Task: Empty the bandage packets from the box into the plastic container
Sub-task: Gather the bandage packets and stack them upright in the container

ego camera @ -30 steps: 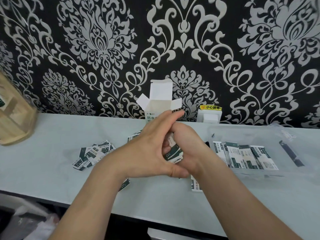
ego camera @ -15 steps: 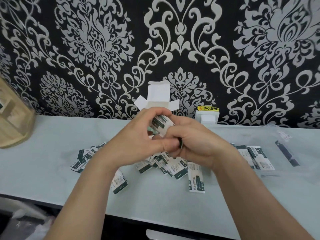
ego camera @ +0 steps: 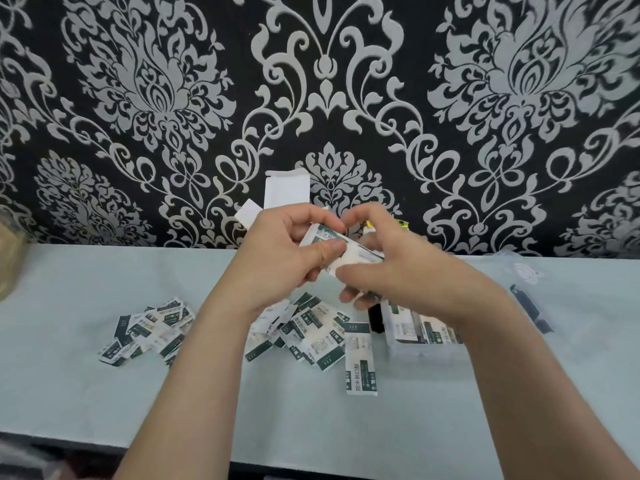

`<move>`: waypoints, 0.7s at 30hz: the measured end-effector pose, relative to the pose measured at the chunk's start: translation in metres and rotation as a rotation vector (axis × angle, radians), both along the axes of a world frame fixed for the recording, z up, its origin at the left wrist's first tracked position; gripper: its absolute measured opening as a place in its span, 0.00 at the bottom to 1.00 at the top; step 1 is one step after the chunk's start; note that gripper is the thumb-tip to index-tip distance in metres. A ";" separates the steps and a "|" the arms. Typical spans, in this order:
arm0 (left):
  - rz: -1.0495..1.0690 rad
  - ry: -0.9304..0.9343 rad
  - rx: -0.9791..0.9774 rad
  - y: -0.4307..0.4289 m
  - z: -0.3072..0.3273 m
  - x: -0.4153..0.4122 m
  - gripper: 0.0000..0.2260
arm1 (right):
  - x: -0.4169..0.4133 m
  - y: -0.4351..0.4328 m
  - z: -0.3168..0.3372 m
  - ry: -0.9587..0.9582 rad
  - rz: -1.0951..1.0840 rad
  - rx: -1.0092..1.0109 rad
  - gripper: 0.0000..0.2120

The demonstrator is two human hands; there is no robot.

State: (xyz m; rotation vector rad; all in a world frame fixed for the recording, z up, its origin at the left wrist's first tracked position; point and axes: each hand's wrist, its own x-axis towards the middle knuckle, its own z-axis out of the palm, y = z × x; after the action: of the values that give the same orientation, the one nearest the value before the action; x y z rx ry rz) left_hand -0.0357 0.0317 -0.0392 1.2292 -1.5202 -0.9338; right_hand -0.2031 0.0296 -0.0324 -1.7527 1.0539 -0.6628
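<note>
Both hands meet above the counter [ego camera: 69, 375]: the left hand [ego camera: 277, 268] pinches a small bundle of bandage packets [ego camera: 327, 234] between thumb and fingers, and the right hand [ego camera: 412, 275] curls round its other end. Loose packets [ego camera: 311, 336] lie scattered on the counter below. More packets sit in the clear plastic container [ego camera: 415, 351] under the right wrist, and the open white box [ego camera: 287, 188] stands behind the hands.
</note>
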 end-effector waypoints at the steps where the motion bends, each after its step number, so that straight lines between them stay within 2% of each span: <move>1: 0.043 -0.003 0.002 -0.004 -0.001 -0.006 0.06 | -0.005 0.000 -0.001 0.172 -0.070 -0.203 0.17; 2: 0.079 0.002 0.014 -0.007 -0.002 -0.011 0.06 | -0.008 0.000 -0.003 0.304 -0.117 -0.377 0.17; 4: 0.105 0.029 0.063 -0.011 -0.003 -0.022 0.05 | -0.014 0.002 -0.007 0.438 -0.177 -0.556 0.16; 8: 0.056 0.083 0.203 -0.015 -0.005 -0.047 0.04 | -0.036 0.001 -0.014 0.504 -0.220 -0.601 0.15; 10: -0.017 0.180 0.263 -0.015 -0.006 -0.055 0.06 | -0.048 -0.001 -0.016 0.386 -0.246 -0.506 0.12; 13: -0.196 0.332 0.314 -0.012 -0.007 -0.064 0.15 | -0.067 -0.002 -0.017 0.056 -0.219 -0.221 0.11; 16: -0.221 0.444 0.281 -0.016 -0.011 -0.074 0.16 | -0.080 -0.004 -0.018 -0.167 -0.138 0.005 0.10; 21: -0.128 0.422 0.295 -0.029 -0.022 -0.087 0.10 | -0.095 -0.012 -0.023 -0.151 -0.167 0.061 0.09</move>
State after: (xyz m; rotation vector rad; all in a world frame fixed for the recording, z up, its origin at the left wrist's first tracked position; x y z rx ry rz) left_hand -0.1230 0.0027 -0.0615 1.0559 -1.1609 -1.4418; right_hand -0.2978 0.0172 -0.0549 -1.5485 1.1119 -0.8448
